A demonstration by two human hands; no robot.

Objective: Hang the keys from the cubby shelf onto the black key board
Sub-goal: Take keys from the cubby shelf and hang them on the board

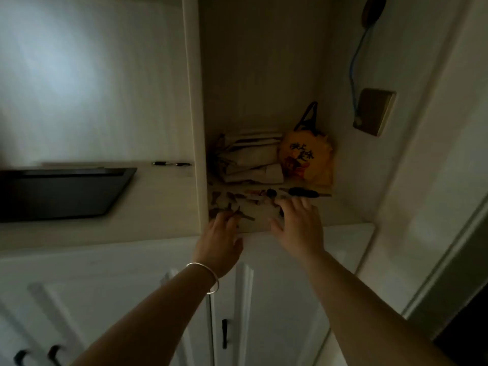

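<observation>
Several dark keys lie scattered on the floor of the cubby shelf, near its front edge. My left hand, with a silver bracelet on the wrist, reaches into the left part of the cubby, its fingertips on a key; whether it grips the key I cannot tell. My right hand hovers over the right part of the shelf with fingers spread, holding nothing. A black flat board lies on the counter to the left.
Folded papers and a yellow bag fill the back of the cubby. A dark screwdriver-like tool lies by the keys. A pen rests on the counter. White cabinet doors are below; a wall box with a blue cable hangs at right.
</observation>
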